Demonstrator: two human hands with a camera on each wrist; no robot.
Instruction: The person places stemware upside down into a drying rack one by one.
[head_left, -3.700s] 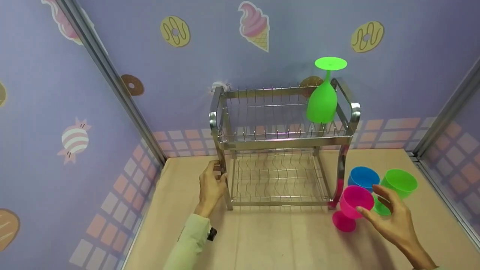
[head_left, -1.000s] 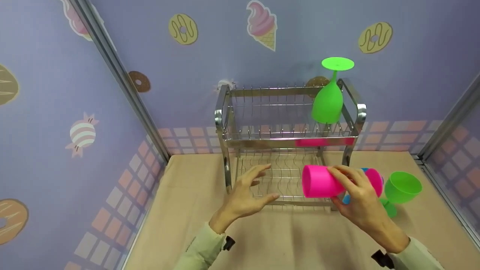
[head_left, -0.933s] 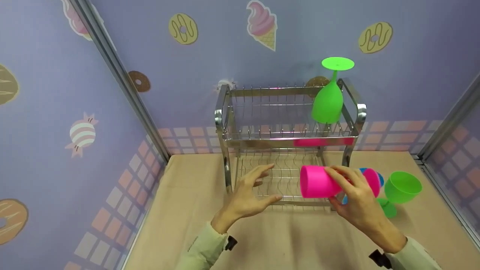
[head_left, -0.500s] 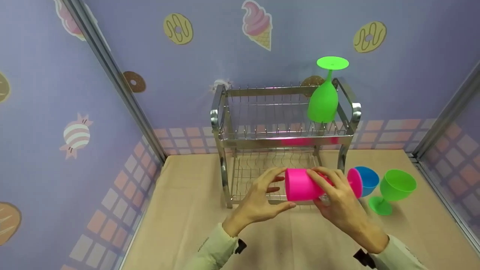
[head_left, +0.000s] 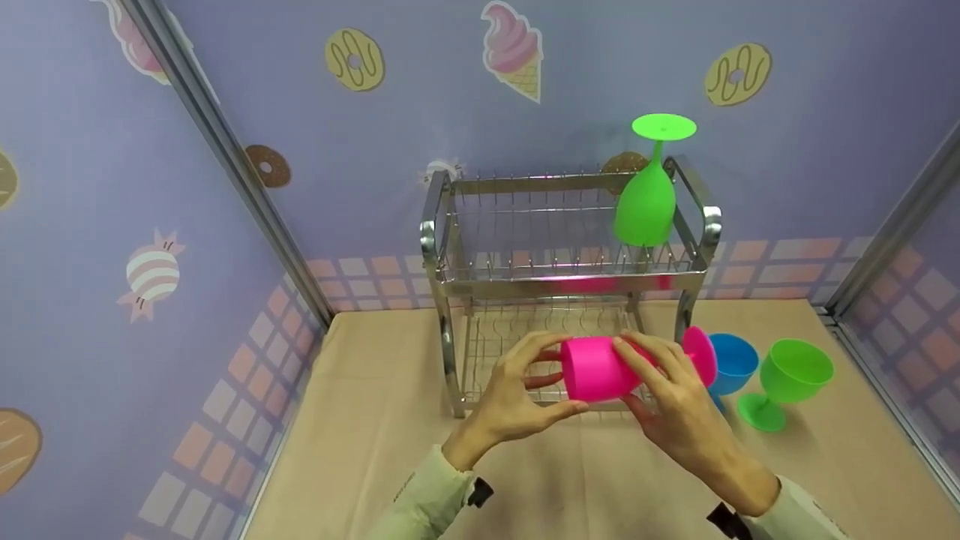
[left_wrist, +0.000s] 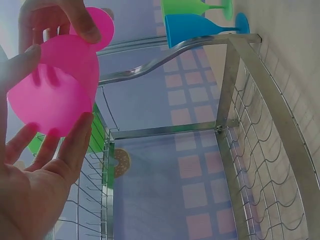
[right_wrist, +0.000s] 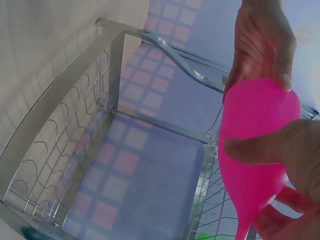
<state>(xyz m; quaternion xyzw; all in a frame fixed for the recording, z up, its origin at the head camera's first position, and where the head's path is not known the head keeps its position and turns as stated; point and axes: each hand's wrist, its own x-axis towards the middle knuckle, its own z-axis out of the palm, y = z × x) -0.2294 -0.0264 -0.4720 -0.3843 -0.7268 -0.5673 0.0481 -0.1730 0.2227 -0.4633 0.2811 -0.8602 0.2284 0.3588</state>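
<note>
A table holds a shiny metal rack, with a tall green cup upside down on its top right side. In front of the rack, the pink cup is on its side between two hands, up off the table, with its mouth toward the left. It looks like plastic, so it should be light, fairly stiff and hard to break, but it may be slippery. The round part seems the best place to hold, since the stem is thin. The right hand pinches that round part, thumb on one side, fingers on the other. The left hand is spread as wide as the mouth and holds the rim. A blue cup, partly hidden, and a short green cup stand to the right.
</note>
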